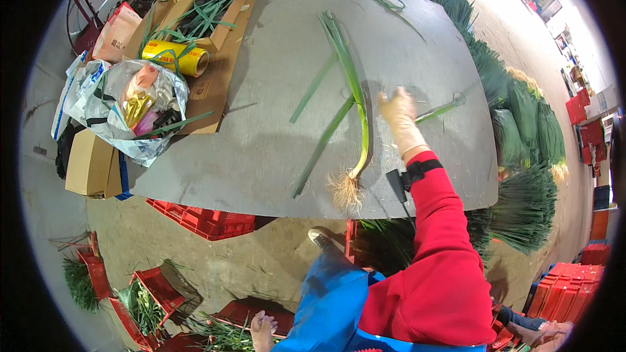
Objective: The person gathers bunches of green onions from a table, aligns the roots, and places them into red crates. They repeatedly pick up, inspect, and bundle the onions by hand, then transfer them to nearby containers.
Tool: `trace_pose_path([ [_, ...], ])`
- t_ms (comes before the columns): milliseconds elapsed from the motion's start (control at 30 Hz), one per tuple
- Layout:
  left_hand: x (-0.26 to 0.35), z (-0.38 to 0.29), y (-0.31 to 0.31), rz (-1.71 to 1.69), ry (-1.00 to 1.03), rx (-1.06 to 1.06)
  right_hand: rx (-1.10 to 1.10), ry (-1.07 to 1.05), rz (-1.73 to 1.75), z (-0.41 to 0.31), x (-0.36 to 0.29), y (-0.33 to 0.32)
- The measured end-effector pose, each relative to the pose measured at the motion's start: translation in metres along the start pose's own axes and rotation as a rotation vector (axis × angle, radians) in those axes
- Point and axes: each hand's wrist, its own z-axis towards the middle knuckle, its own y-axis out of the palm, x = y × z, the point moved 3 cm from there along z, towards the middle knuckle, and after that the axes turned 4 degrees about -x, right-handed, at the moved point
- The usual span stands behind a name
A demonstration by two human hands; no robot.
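A long green leek-like stalk [362, 122] with shaggy pale roots [346, 189] lies lengthwise on the grey tabletop [264, 107]. My right hand [398, 107] is over the table just right of the stalk, apart from it. Its fingers are partly curled and blurred, so a small thing in them could be hidden. A loose green leaf piece [435, 112] extends from beside that wrist toward the right. My left hand [263, 325] hangs low at the bottom of the view, fingers loosely bent and apart, with nothing visible in it. Below it are cut greens [225, 332].
At the table's left are a cardboard box [210, 83] with green straps, a yellow film roll [173, 57] and a plastic bag of waste [146, 107]. Bundled green stalks [523, 205] line the right edge. Red crates [205, 220] stand below; a person's legs [523, 325] show lower right.
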Motion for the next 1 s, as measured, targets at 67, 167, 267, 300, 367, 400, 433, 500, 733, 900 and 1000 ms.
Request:
trace_pose_path([
  [67, 0.006, 0.004, 0.002, 0.036, 0.049, -0.03, 0.127, 0.096, -0.141, 0.01, 0.034, -0.025],
  [167, 0.005, 0.007, 0.004, 0.07, 0.077, -0.05, 0.101, 0.226, -0.25, 0.018, 0.083, -0.034],
  [267, -0.003, 0.008, 0.006, 0.138, 0.006, -0.05, 0.006, 0.357, -0.082, 0.032, 0.11, -0.022],
  [300, -0.004, 0.009, 0.007, 0.129, -0.025, -0.005, 0.014, 0.349, -0.047, 0.036, 0.112, -0.018],
  [367, -0.007, 0.014, 0.013, 0.107, -0.072, 0.058, 0.019, 0.303, -0.023, 0.039, 0.112, -0.012],
  [400, -0.006, 0.016, 0.015, 0.122, -0.114, 0.045, 0.009, 0.295, -0.018, 0.037, 0.11, -0.008],
  [433, -0.006, 0.017, 0.019, 0.107, -0.1, 0.063, 0.009, 0.285, -0.021, 0.032, 0.107, -0.005],
  [500, -0.007, 0.017, 0.024, 0.087, -0.063, 0.104, -0.083, 0.187, -0.027, 0.013, 0.097, 0.005],
  [733, -0.048, 0.008, 0.034, -0.175, -0.024, 0.171, -0.137, -0.213, 0.034, -0.088, 0.07, 0.042],
  [900, -0.067, -0.005, 0.036, -0.215, 0.147, 0.004, -0.263, -0.134, 0.19, -0.085, 0.071, 0.045],
  [1000, -0.084, -0.028, 0.025, 0.017, 0.165, 0.169, -0.494, 0.055, 0.522, -0.086, 0.061, 0.031],
])
